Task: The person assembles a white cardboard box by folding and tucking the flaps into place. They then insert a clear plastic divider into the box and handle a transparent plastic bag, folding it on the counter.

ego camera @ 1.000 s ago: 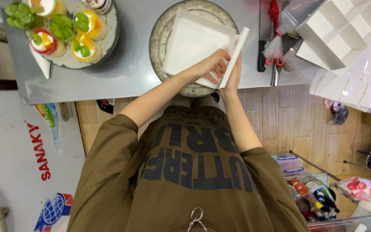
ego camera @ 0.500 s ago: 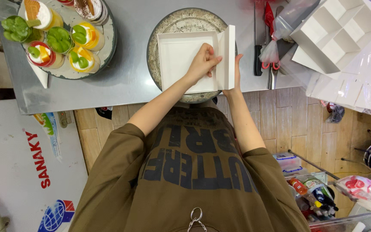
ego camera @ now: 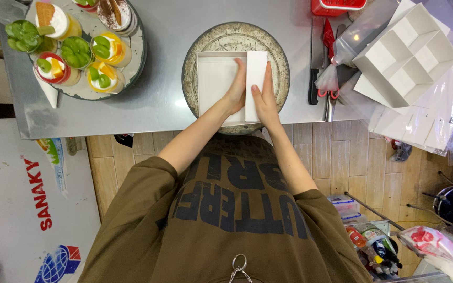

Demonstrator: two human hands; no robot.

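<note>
Hands at work on a white cardboard box [ego camera: 217, 84], viewed from above the person's head. Nearest the body, the left hand [ego camera: 235, 93] lies flat inside the tray, fingers together and pressing down near its right edge; the right hand [ego camera: 265, 99], just beside it, presses its extended fingers against the raised side flap [ego camera: 256, 84], closed around nothing. The box sits on a round grey turntable [ego camera: 281, 73] at the near edge of the steel desk [ego camera: 163, 99]. Judged by its thin folded walls, the box is light, stiff only along its creases and easily dented, so it is best held by flat palms on the panels or at the corners. Farther left stands a round tray [ego camera: 137, 57] of fruit-topped dessert cups [ego camera: 103, 50]; farther right lie scissors [ego camera: 325, 91] and a white divider insert [ego camera: 405, 55].
</note>
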